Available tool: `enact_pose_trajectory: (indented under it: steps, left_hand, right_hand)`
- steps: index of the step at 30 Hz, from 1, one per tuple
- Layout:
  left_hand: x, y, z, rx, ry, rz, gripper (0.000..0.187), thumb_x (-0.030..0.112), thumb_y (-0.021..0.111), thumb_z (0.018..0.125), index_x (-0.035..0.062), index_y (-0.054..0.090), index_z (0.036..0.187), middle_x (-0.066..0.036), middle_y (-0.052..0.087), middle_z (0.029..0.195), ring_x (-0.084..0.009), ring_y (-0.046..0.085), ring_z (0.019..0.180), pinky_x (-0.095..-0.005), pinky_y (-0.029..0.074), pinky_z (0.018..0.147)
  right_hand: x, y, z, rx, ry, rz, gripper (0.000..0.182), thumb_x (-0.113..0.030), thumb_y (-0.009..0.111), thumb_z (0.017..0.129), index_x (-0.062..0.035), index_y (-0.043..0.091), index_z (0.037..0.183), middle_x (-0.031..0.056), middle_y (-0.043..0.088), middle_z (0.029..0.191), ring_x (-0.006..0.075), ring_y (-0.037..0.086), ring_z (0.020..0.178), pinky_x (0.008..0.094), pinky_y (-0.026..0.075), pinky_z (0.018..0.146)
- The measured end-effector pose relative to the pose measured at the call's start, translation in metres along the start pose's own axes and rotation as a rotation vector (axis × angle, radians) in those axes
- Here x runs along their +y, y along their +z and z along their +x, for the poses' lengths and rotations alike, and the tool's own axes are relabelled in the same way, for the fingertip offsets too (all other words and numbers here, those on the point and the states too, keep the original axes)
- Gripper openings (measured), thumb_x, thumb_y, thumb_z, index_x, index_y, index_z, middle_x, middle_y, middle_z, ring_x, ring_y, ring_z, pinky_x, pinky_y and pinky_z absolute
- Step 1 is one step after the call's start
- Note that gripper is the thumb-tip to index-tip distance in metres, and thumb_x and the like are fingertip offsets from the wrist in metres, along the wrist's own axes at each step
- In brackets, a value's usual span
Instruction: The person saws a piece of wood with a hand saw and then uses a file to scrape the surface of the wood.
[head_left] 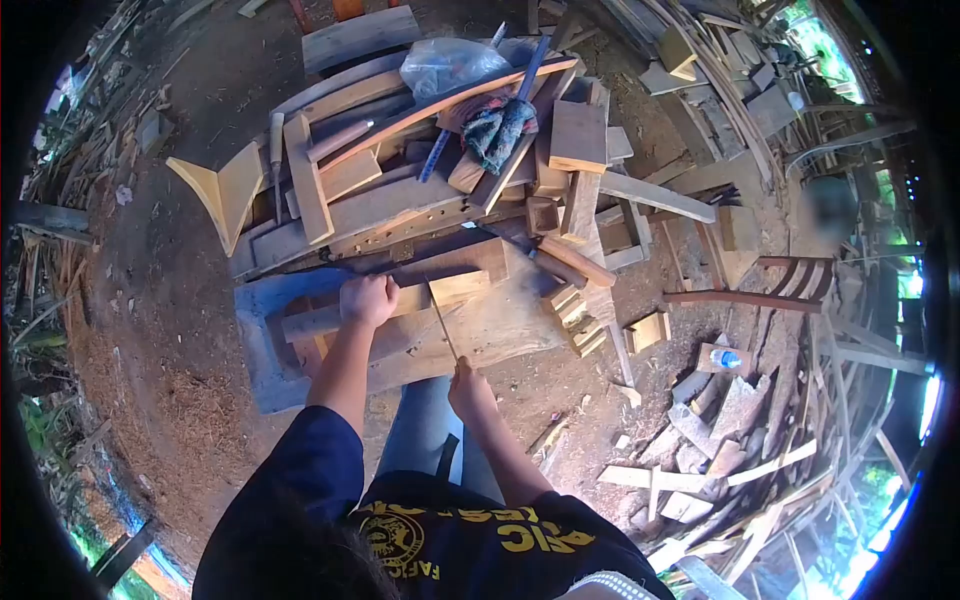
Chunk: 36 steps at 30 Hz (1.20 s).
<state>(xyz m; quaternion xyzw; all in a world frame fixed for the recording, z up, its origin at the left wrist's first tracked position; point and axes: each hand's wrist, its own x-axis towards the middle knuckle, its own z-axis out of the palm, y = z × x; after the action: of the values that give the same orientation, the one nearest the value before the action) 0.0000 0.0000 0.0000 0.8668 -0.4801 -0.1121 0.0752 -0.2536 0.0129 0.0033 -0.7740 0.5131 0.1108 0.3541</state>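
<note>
My left hand (369,300) is closed over a pale wooden piece (460,287) that lies on the workbench (500,325), pressing it down. In my right hand (472,388) is the handle of a thin-bladed saw (443,322). The blade runs up and to the left from my fist and meets the wooden piece to the right of my left hand. Behind the piece lies a wider brown board (490,258), also on the bench.
Beyond the bench lie stacked boards (400,205), a plastic bag (452,66), a bunched cloth (498,134), a chisel (277,140) and a wooden block (578,134). To the right are a slatted wooden frame (750,293), a bottle (725,358) and scrap wood (690,425).
</note>
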Motion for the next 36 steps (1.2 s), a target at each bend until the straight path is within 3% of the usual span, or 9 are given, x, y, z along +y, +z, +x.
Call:
enact_pose_trajectory:
  steps: [8, 12, 15, 17, 21, 23, 29, 32, 36]
  left_hand:
    - [-0.001, -0.011, -0.005, 0.021, -0.077, 0.071, 0.032, 0.032, 0.048, 0.084, 0.0099, 0.067, 0.071, -0.014, 0.066, 0.066, -0.0318, 0.066, 0.062, -0.0449, 0.053, 0.063]
    - [0.002, -0.014, -0.007, -0.039, -0.080, 0.056, 0.037, 0.033, 0.044, 0.087, 0.0082, 0.068, 0.074, -0.016, 0.067, 0.070, -0.0340, 0.066, 0.066, -0.0443, 0.053, 0.064]
    - [0.004, -0.015, -0.003, -0.135, -0.082, 0.063, 0.036, 0.032, 0.044, 0.087, 0.0085, 0.068, 0.076, -0.016, 0.067, 0.074, -0.0342, 0.066, 0.071, -0.0455, 0.053, 0.067]
    - [0.003, -0.016, -0.001, -0.151, -0.032, -0.001, 0.035, 0.032, 0.043, 0.087, 0.0082, 0.067, 0.077, -0.017, 0.067, 0.077, -0.0345, 0.066, 0.073, -0.0468, 0.053, 0.068]
    - [-0.001, -0.007, -0.001, -0.117, -0.050, -0.045, 0.038, 0.033, 0.044, 0.086, 0.0071, 0.069, 0.075, -0.016, 0.068, 0.075, -0.0332, 0.067, 0.070, -0.0458, 0.054, 0.069]
    - [-0.001, -0.011, 0.004, -0.219, -0.094, -0.025, 0.041, 0.034, 0.042, 0.087, 0.0063, 0.070, 0.076, -0.017, 0.068, 0.077, -0.0332, 0.067, 0.072, -0.0454, 0.054, 0.070]
    - [-0.007, -0.009, 0.009, -0.352, -0.136, -0.025, 0.047, 0.036, 0.037, 0.089, 0.0045, 0.070, 0.077, -0.018, 0.068, 0.080, -0.0349, 0.067, 0.075, -0.0445, 0.054, 0.072]
    - [-0.005, -0.016, 0.011, -0.411, -0.141, -0.038, 0.047, 0.036, 0.037, 0.089, 0.0040, 0.070, 0.078, -0.018, 0.068, 0.081, -0.0351, 0.067, 0.077, -0.0439, 0.054, 0.073]
    - [-0.002, -0.020, 0.010, -0.398, -0.138, -0.046, 0.047, 0.035, 0.038, 0.088, 0.0034, 0.070, 0.078, -0.018, 0.068, 0.081, -0.0346, 0.067, 0.078, -0.0441, 0.054, 0.074]
  right_hand:
    - [-0.051, -0.012, 0.048, 0.042, -0.018, 0.201, 0.020, -0.010, 0.046, 0.087, -0.0009, 0.048, 0.105, 0.0325, 0.061, 0.081, 0.0491, 0.061, 0.080, 0.0576, 0.050, 0.069]
    - [-0.021, 0.006, 0.009, 0.061, -0.061, 0.227, 0.019, -0.010, 0.046, 0.087, -0.0009, 0.048, 0.104, 0.0327, 0.061, 0.082, 0.0490, 0.061, 0.080, 0.0579, 0.049, 0.069]
    - [-0.005, 0.004, -0.019, -0.020, 0.089, 0.178, 0.019, -0.009, 0.047, 0.087, -0.0010, 0.049, 0.104, 0.0333, 0.061, 0.081, 0.0501, 0.061, 0.079, 0.0590, 0.048, 0.068]
    - [0.007, 0.025, -0.006, -0.044, 0.036, -0.047, 0.043, -0.013, 0.044, 0.089, 0.0002, 0.039, 0.129, 0.0333, 0.061, 0.099, 0.0525, 0.060, 0.091, 0.0570, 0.047, 0.083]
    - [-0.050, -0.018, 0.051, -0.088, 0.010, 0.143, 0.044, -0.015, 0.046, 0.089, -0.0039, 0.039, 0.131, 0.0321, 0.062, 0.094, 0.0460, 0.062, 0.091, 0.0534, 0.050, 0.079]
    - [-0.054, -0.005, 0.057, 0.090, 0.000, 0.159, 0.022, -0.011, 0.045, 0.089, -0.0027, 0.048, 0.109, 0.0315, 0.061, 0.079, 0.0494, 0.061, 0.078, 0.0576, 0.049, 0.065]
    - [-0.008, 0.013, -0.015, -0.035, 0.080, 0.128, 0.026, -0.011, 0.045, 0.090, -0.0021, 0.047, 0.114, 0.0318, 0.061, 0.077, 0.0476, 0.062, 0.076, 0.0550, 0.050, 0.064]
    - [-0.033, 0.004, 0.029, 0.151, -0.078, 0.241, 0.020, -0.011, 0.045, 0.091, -0.0018, 0.048, 0.108, 0.0311, 0.061, 0.077, 0.0467, 0.062, 0.076, 0.0540, 0.049, 0.063]
    - [-0.046, 0.005, 0.052, 0.112, -0.045, 0.202, 0.019, -0.010, 0.045, 0.090, -0.0007, 0.048, 0.106, 0.0308, 0.061, 0.078, 0.0472, 0.061, 0.076, 0.0544, 0.049, 0.063]
